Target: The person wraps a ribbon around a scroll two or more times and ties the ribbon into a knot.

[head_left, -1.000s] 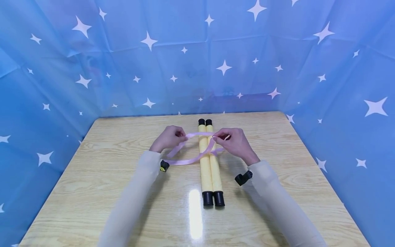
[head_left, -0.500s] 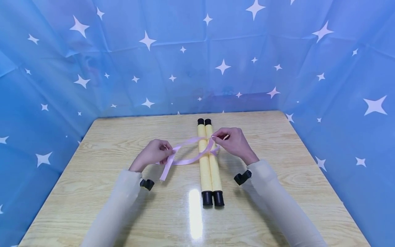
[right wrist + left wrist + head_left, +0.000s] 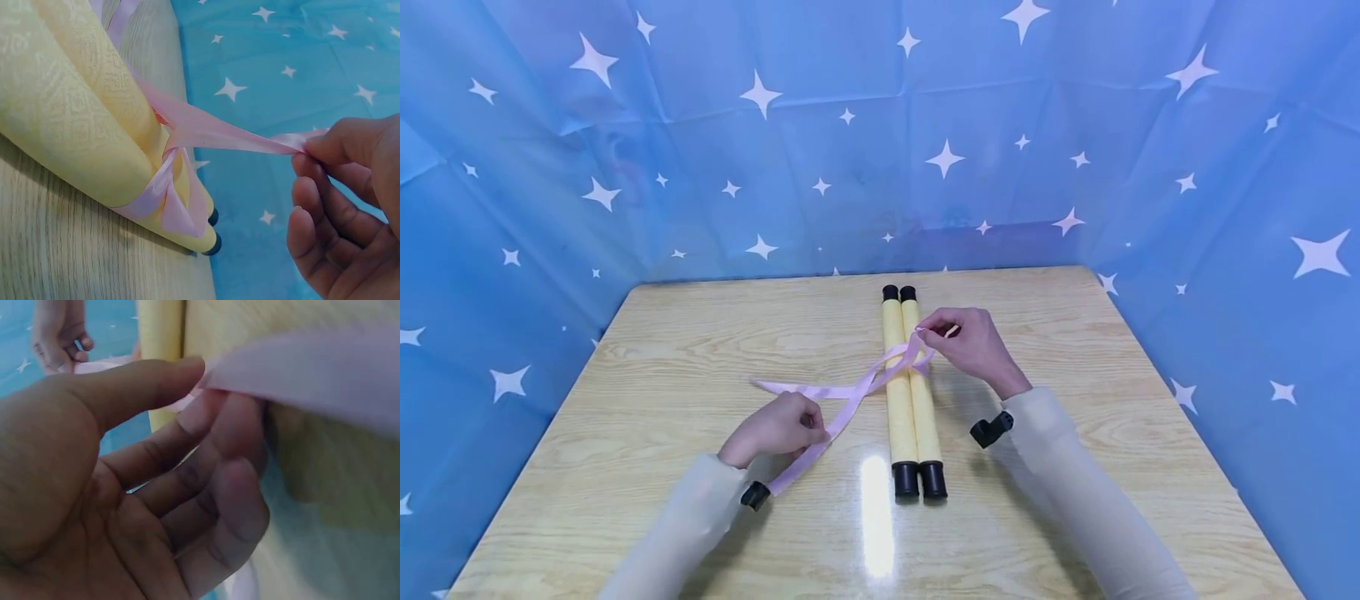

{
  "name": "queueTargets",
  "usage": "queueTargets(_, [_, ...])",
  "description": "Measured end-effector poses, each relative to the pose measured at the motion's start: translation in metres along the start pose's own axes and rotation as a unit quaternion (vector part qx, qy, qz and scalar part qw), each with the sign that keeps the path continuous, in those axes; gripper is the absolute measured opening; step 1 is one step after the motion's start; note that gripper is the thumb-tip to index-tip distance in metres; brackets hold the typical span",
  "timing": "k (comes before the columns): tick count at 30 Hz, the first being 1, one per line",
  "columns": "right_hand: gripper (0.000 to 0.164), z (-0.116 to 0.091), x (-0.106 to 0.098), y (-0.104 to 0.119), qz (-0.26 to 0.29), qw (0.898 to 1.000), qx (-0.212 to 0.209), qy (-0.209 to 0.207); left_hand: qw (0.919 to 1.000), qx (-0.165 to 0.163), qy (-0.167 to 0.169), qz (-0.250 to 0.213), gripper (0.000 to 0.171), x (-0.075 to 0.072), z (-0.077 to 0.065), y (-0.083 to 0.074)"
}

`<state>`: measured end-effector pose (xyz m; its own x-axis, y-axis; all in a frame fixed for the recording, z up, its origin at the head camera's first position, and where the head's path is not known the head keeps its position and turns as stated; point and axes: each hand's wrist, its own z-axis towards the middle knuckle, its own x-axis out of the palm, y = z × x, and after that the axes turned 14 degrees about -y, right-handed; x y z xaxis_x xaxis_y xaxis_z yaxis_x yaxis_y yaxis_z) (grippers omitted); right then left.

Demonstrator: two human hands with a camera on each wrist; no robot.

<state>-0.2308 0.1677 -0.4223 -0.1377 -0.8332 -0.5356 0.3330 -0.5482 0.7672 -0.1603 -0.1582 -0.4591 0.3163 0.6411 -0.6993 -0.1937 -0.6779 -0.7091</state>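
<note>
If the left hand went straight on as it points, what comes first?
Beyond the shiny pink ribbon it pinches, the left hand would likely meet the nearer yellow black-capped cylinder first; depth is unclear, so it might pass above.

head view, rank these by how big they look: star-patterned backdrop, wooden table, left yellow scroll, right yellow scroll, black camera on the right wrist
1. star-patterned backdrop
2. wooden table
3. left yellow scroll and right yellow scroll: they look alike, so not ranked
4. black camera on the right wrist
</note>
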Motion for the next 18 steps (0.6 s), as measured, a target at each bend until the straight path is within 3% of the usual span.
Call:
queueTargets(5, [0.008,0.0,-0.002,0.0,0.006,1.0,0.005,0.005,0.9972,-0.004,-0.023,0.072,0.016,-0.011,0.007,-0.007])
queueTargets(11, [0.007,0.0,-0.004,0.0,-0.002,1.0,-0.008,-0.004,0.9953,0.023,-0.016,0.093,0.018,-0.017,0.022,-0.014])
queueTargets(14, [0.008,0.0,-0.003,-0.001,0.001,1.0,-0.01,-0.004,0.9956,0.014,0.001,0.093,0.022,-0.013,0.029,-0.016])
queueTargets(18, [0.008,0.0,-0.001,-0.001,0.003,1.0,-0.008,-0.002,0.9951,-0.026,0.019,0.094,0.027,-0.002,0.034,-0.019])
